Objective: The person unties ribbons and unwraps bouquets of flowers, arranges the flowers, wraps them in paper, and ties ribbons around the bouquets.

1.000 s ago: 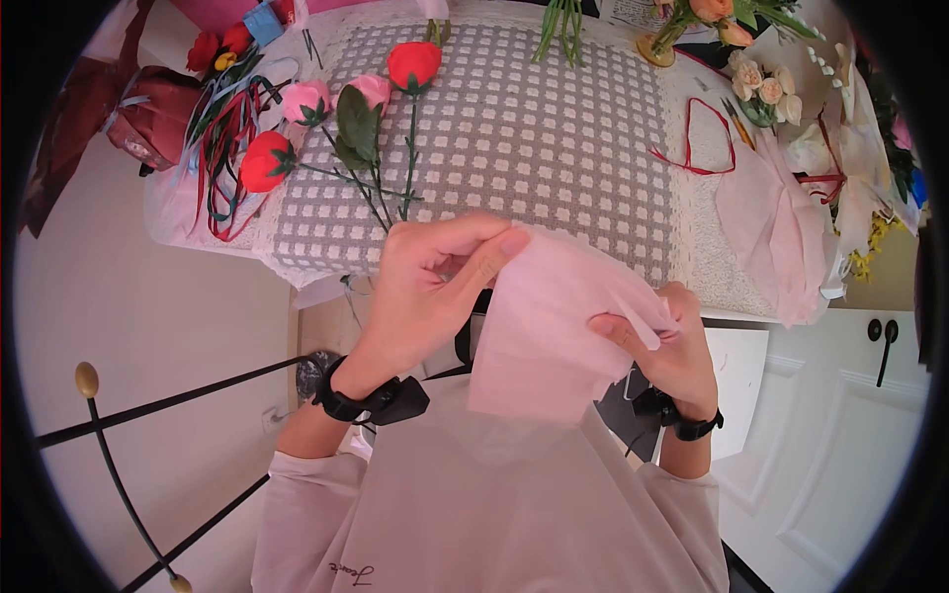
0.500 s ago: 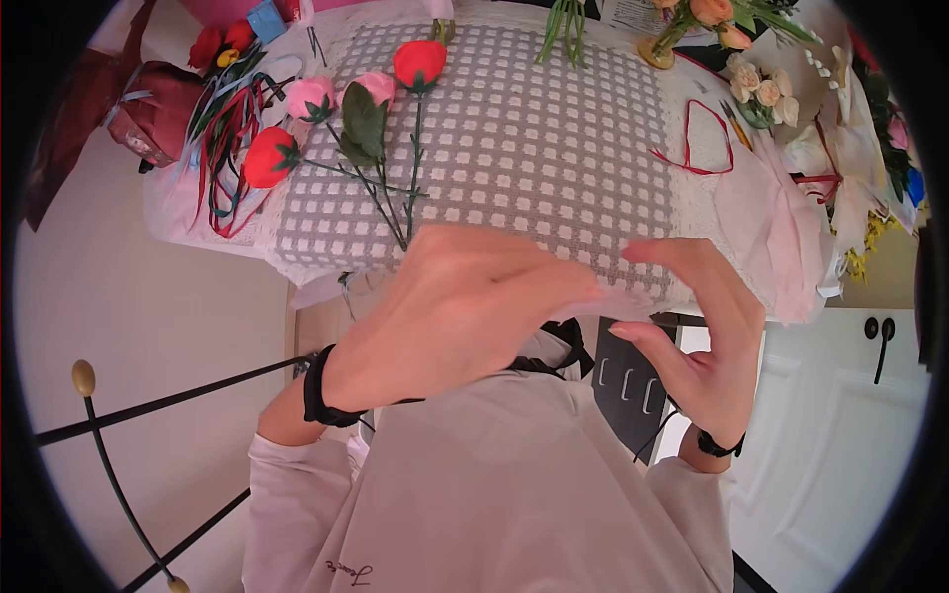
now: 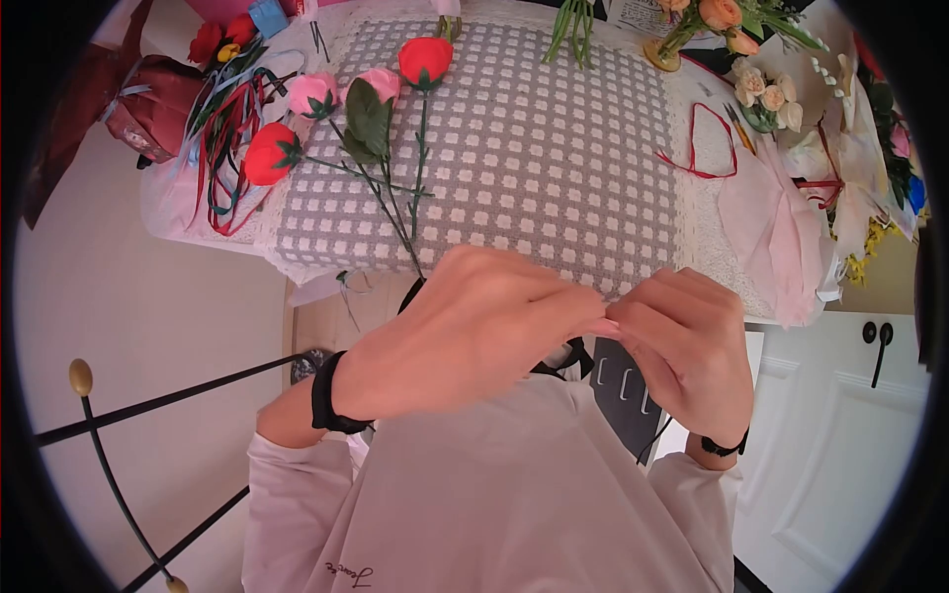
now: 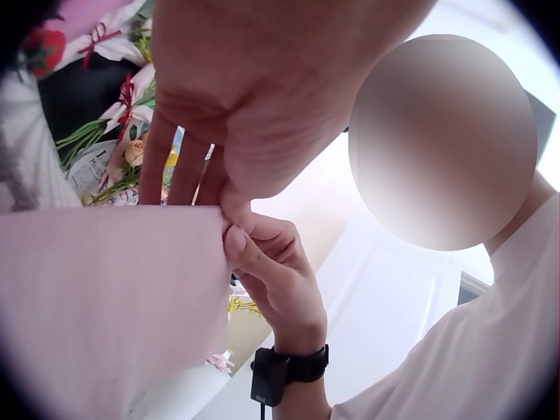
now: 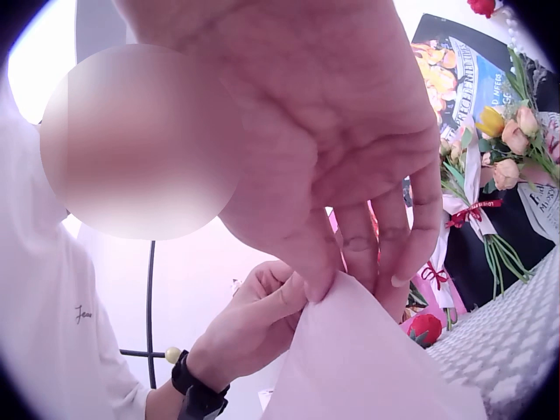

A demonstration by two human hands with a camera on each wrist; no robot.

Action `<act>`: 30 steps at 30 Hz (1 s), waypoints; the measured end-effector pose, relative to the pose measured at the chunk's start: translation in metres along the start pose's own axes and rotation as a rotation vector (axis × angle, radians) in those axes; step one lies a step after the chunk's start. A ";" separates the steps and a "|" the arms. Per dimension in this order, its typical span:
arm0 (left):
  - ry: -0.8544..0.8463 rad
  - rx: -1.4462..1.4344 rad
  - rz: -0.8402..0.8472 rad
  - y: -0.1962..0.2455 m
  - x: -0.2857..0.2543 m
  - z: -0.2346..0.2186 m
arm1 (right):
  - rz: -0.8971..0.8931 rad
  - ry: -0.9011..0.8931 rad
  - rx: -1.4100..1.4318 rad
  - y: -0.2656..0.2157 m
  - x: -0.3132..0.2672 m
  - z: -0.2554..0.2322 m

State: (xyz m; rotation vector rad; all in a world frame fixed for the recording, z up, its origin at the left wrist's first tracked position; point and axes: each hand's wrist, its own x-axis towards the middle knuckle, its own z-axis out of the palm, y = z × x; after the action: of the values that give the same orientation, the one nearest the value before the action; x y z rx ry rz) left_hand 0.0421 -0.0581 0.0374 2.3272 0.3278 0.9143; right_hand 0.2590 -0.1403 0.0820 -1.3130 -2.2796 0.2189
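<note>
Both hands meet at one edge of a thin sheet of pale pink paper (image 4: 114, 297), held in front of the chest. My left hand (image 3: 484, 326) pinches it between thumb and fingers, back of the hand facing up in the head view. Close beside it, my right hand (image 3: 692, 341) pinches the same edge with thumb and forefinger. From above, most of the sheet is hidden behind the hands; in the right wrist view the paper (image 5: 367, 359) hangs from the fingertips, its corner gathered there. Beyond the left hand, red roses (image 3: 425, 61) and pink roses (image 3: 313, 96) lie on the table.
A grey-and-white checked cloth (image 3: 554, 148) covers the tabletop. Ribbons (image 3: 232, 158) are heaped at the left. Toward the right lie a red ribbon loop (image 3: 695, 163) and folded pink paper (image 3: 776, 227), near peach flowers (image 3: 766, 94). A black metal rail (image 3: 178, 403) stands at lower left.
The pink paper has gone from spread out in front to mostly hidden behind the hands. My left hand has turned over and moved right; my right hand let go, then took hold of the edge again.
</note>
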 end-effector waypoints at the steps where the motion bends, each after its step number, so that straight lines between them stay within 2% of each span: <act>1: -0.031 -0.011 -0.038 -0.001 -0.001 0.000 | 0.007 -0.024 0.007 0.001 0.000 0.000; 5: -0.037 -0.020 -0.075 -0.007 -0.011 0.009 | 0.044 -0.064 0.045 0.006 -0.004 0.003; 8: 0.023 -0.046 -0.075 -0.011 -0.018 0.015 | 0.047 -0.103 0.091 0.010 -0.005 0.005; 21: 0.003 -0.033 -0.065 -0.025 -0.025 0.019 | 0.065 -0.101 0.123 0.017 -0.009 0.007; 26: 0.014 -0.042 -0.055 -0.028 -0.027 0.021 | 0.127 -0.115 0.142 0.017 -0.011 0.003; 30: -0.013 0.030 -0.027 -0.026 -0.027 0.020 | 0.131 -0.105 0.100 0.014 -0.010 0.005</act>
State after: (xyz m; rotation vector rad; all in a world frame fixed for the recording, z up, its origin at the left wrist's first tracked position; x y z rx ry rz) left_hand 0.0362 -0.0586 -0.0048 2.3494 0.3694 0.8866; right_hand 0.2712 -0.1405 0.0691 -1.4298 -2.2375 0.4508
